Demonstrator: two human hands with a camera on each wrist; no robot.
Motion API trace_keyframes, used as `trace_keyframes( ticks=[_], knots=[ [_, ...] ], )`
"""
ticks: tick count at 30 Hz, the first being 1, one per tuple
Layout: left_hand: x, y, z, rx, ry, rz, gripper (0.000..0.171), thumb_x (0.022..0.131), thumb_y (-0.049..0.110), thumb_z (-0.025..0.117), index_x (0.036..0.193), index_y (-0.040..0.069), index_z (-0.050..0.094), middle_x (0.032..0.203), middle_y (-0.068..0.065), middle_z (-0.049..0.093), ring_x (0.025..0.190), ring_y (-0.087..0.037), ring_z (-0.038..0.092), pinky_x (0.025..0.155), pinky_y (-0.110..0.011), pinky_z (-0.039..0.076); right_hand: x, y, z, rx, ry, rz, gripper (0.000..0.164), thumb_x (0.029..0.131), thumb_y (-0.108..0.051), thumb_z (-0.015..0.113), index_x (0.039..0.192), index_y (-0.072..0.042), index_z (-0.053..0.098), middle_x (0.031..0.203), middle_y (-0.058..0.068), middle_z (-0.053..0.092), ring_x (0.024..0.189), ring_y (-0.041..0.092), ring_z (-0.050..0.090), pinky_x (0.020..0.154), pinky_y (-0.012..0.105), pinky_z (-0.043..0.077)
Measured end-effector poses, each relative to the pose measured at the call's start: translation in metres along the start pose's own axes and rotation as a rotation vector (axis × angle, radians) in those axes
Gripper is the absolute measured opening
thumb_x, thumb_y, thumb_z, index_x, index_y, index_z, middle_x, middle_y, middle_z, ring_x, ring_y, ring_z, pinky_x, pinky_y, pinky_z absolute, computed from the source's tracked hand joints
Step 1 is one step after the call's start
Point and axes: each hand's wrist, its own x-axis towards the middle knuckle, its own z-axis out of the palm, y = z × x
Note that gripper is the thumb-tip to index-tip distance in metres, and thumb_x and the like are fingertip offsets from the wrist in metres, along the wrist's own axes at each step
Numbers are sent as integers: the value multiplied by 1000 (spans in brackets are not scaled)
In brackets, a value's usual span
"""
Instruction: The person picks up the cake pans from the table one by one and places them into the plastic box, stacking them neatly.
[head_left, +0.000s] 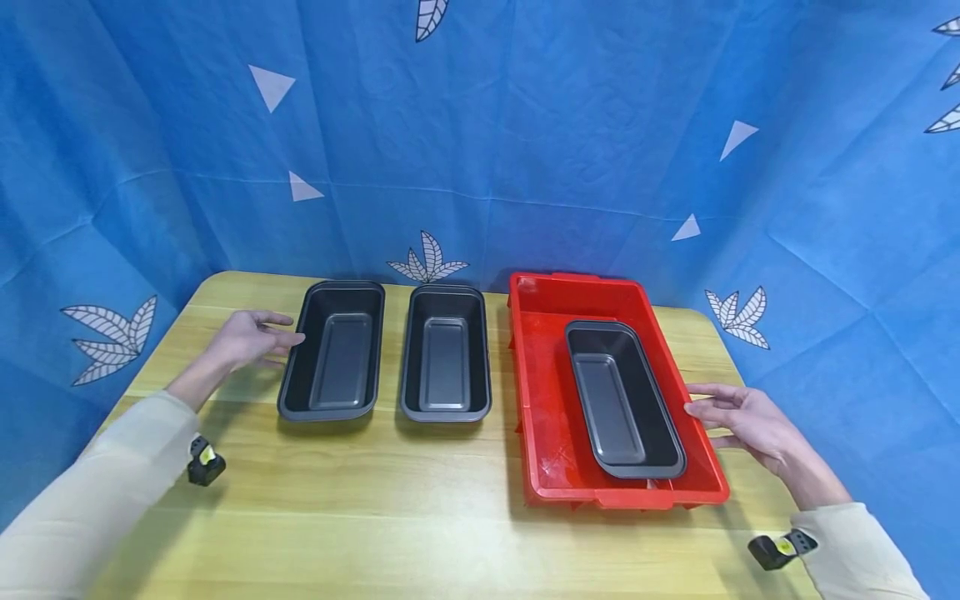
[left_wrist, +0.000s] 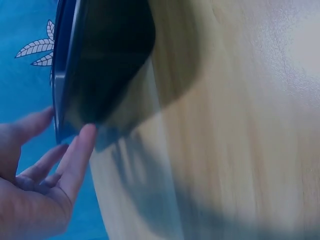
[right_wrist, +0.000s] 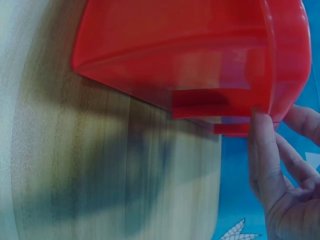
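On the left, a dark grey loaf pan lies on the wooden table. My left hand is at its left side, thumb tip right at the rim and fingers loosely extended along the outer wall. At the right, a red plastic tray holds another dark loaf pan, set slightly askew inside it. My right hand is beside the tray's right long side. Its thumb is at the rim, and in the right wrist view its fairly straight fingers reach the outer wall.
A third dark loaf pan stands between the left pan and the red tray. Behind the wooden table hangs a blue cloth with white leaves and triangles, also running down both sides.
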Motion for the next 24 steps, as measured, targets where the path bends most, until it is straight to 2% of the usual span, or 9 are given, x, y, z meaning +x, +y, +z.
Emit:
trace_keyframes(
  ticks=[5,12,15,19,24],
  knots=[
    [5,-6,3,15,-25,-28,75,99,25,75,154,-11,41,124,-24,76,88,-10,74,84,-40,69,1,1,0,-2,-2,-1,71,104,-27,68,157,8,38,100,-19,77,92,8,76,81,33,68],
    [10,-9,11,82,-33,-50,77,100,26,73,155,-13,37,133,-29,68,95,-12,70,79,-35,68,1,1,0,-9,-1,1,72,104,-28,68,158,8,37,100,-19,77,92,8,75,81,33,68],
    [11,-9,14,96,-39,-63,74,100,26,72,155,-12,39,129,-24,69,93,-10,68,77,-31,67,2,0,0,-15,-2,7,73,104,-29,68,158,8,37,101,-18,77,93,9,75,81,33,68],
    [11,-8,16,74,-46,-66,69,102,23,69,155,-11,40,120,-15,72,88,-6,68,75,-30,67,2,0,0,-4,-2,6,72,104,-28,68,158,8,36,100,-18,77,92,9,75,81,33,68],
    [10,-6,17,41,-55,-65,68,102,19,68,155,-11,38,113,-13,74,84,-5,70,76,-31,67,2,1,-1,9,-2,1,72,104,-28,68,158,8,37,99,-19,77,91,9,76,80,33,69]
  ],
)
